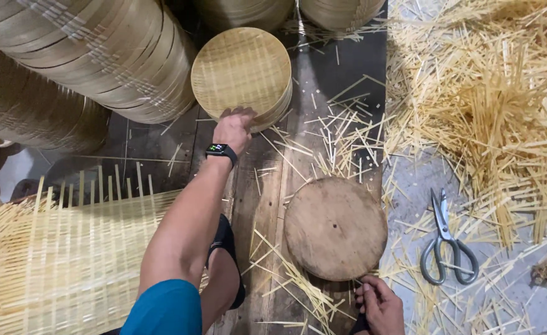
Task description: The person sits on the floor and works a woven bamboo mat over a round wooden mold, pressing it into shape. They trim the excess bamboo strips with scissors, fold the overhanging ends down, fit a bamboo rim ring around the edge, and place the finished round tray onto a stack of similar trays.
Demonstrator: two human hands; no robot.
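Observation:
My left hand (233, 127), a dark smartwatch on its wrist, reaches forward and grips the near edge of a round woven bamboo disc (242, 71), the top one of a short stack. My right hand (380, 304) is low at the frame's bottom, just by the near rim of a round wooden board (335, 226). Its fingers are curled around a dark object (360, 324) that is mostly hidden under the hand.
Grey scissors (445, 243) lie right of the board among loose bamboo strips (490, 105). A half-woven bamboo mat (69, 260) covers the lower left. Tall stacks of bamboo rings (93, 56) lie at the upper left. My foot in a black sandal (225, 267) rests beside the mat.

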